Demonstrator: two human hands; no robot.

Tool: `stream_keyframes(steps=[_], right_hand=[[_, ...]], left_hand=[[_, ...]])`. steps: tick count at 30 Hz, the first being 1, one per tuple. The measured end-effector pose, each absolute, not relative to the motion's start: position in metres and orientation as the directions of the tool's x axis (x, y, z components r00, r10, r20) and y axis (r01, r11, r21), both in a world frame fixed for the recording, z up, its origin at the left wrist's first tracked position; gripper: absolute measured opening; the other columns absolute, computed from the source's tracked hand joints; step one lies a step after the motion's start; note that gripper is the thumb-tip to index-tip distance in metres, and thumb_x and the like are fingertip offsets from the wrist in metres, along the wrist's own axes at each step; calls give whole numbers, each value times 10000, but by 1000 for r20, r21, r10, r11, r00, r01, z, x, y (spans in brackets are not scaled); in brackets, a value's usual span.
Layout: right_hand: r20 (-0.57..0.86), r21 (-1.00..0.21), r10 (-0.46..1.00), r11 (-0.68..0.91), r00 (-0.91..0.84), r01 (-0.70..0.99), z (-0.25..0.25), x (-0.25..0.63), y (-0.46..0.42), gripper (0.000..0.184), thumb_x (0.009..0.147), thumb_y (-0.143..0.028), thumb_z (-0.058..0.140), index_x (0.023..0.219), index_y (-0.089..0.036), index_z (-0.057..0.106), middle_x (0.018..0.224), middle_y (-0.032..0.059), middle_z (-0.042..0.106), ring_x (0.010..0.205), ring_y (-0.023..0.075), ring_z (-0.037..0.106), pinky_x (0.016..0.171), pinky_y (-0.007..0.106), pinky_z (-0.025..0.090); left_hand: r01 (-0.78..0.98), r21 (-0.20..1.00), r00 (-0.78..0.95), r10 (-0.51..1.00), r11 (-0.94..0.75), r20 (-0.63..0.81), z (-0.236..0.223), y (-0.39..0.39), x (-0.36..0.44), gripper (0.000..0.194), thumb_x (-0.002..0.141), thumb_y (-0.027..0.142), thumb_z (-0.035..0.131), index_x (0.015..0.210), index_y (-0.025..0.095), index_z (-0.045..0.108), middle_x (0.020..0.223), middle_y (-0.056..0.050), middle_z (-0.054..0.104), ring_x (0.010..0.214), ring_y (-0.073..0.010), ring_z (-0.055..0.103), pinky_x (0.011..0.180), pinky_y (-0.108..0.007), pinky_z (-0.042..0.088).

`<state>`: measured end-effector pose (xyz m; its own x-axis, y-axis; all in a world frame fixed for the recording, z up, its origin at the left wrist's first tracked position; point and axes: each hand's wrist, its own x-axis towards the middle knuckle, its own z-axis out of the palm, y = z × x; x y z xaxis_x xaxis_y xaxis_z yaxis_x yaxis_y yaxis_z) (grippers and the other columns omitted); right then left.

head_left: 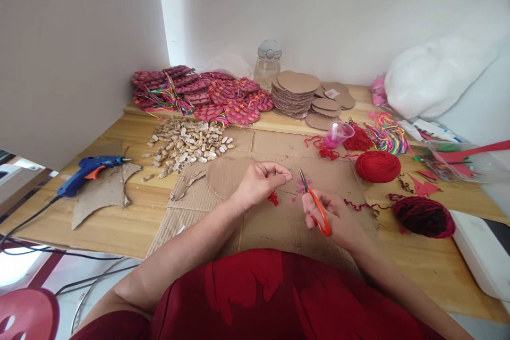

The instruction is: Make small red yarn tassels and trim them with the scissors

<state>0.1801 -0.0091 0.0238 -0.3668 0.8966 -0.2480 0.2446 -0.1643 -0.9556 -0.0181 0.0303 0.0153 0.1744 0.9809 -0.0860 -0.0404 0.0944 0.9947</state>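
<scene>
The left hand (261, 181) is closed in a pinch, thumb against forefinger, with a bit of red yarn (273, 198) at the fingertips and a small tuft of it hanging just below the palm. The right hand (330, 216) is curled around the orange handles of the scissors (321, 212), whose blades point up and away from the body, their tips near the left fingertips but apart from them. Both hands are above a flattened cardboard sheet (279, 228) on the wooden table (119, 232). Beside the left forearm, a round cardboard disc (223, 176) lies on the sheet, with a heap of peanut shells (191, 141) beyond it. Farther left, a blue glue gun (85, 172) rests partly on a torn cardboard scrap (104, 196). To the right are a red yarn ball (377, 166), a dark red yarn ball (423, 216) and a clear plastic cup (338, 134) with something pink in it. At the back, decorated red pieces (235, 98) are piled beside stacked cardboard discs (295, 93), and a lidded clear jar (268, 66) stands behind them.
</scene>
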Motion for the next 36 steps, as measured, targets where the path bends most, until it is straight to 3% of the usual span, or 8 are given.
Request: stream_keyframes(steps=[4, 7, 14, 17, 20, 23, 28, 36], right_hand=[[-336, -931, 853, -236, -399, 279, 24, 180, -5, 347, 924, -545, 478, 859, -206, 516, 663, -20, 577, 482, 89, 400, 479, 226, 301], [-292, -888, 886, -111, -360, 447, 24, 178, -5, 280, 922, -465, 501, 872, -195, 557, 694, -2, 606, 561, 114, 495, 545, 239, 356], [32, -320, 949, 307, -314, 896, 35, 167, 25, 222, 929, -342, 502, 842, -185, 634, 745, 62, 696, 658, 189, 608, 590, 291, 331], [51, -259, 937, 346, -346, 902, 34, 163, 51, 187, 914, -292, 535, 894, -174, 680, 850, 102, 737, 772, 229, 658, 650, 304, 378], [86, -316, 936, 351, -342, 881, 28, 160, 66, 185, 912, -257, 542, 934, -172, 705, 927, 112, 744, 875, 240, 665, 732, 315, 422], [172, -529, 935, 352, -309, 772, 24, 158, 65, 233, 922, -243, 521, 1042, -176, 709, 1054, 109, 731, 949, 225, 644, 797, 324, 446], [-102, -955, 914, 21, -392, 296, 32, 156, 47, 249, 858, -317, 579, 1023, -189, 716, 852, 27, 691, 653, 133, 550, 588, 269, 429], [-183, -982, 945, -189, -271, 3, 26, 144, 34, 393, 678, -284, 757, 1063, -212, 718, 916, 17, 687, 814, 144, 578, 717, 278, 468]], left_hand=[[-150, 987, 112, 993, 54, -37, 13, 33, -18, 249, 711, 369, 774, 761, 130, 725, 705, -17, 661, 594, -75, 483, 582, -216, 362], [-184, 982, 76, 997, 42, -28, 13, 33, -17, 228, 706, 353, 785, 746, 136, 724, 672, -5, 646, 579, -71, 471, 570, -212, 357], [-187, 979, 159, 986, 84, -54, 10, 29, -16, 249, 720, 373, 783, 773, 135, 735, 675, -13, 644, 557, -74, 466, 538, -216, 347], [-192, 978, 185, 981, 86, -50, 10, 28, -14, 256, 713, 374, 792, 773, 132, 735, 675, -12, 647, 563, -72, 465, 557, -215, 357], [-229, 970, 178, 983, 81, -41, 11, 28, -11, 257, 690, 369, 811, 758, 134, 732, 666, -3, 644, 567, -67, 460, 566, -212, 354], [-308, 943, 156, 985, 124, -79, 13, 29, -8, 250, 669, 354, 828, 753, 140, 730, 616, 18, 608, 533, -52, 421, 548, -206, 334], [-429, 879, 151, 976, 209, -158, 17, 28, -7, 289, 654, 386, 834, 750, 142, 713, 468, 73, 442, 428, -20, 254, 452, -199, 191], [-520, 811, 167, 963, 267, -210, 20, 20, 0, 283, 622, 363, 849, 714, 140, 702, 534, 44, 540, 415, -11, 305, 427, -194, 201]])
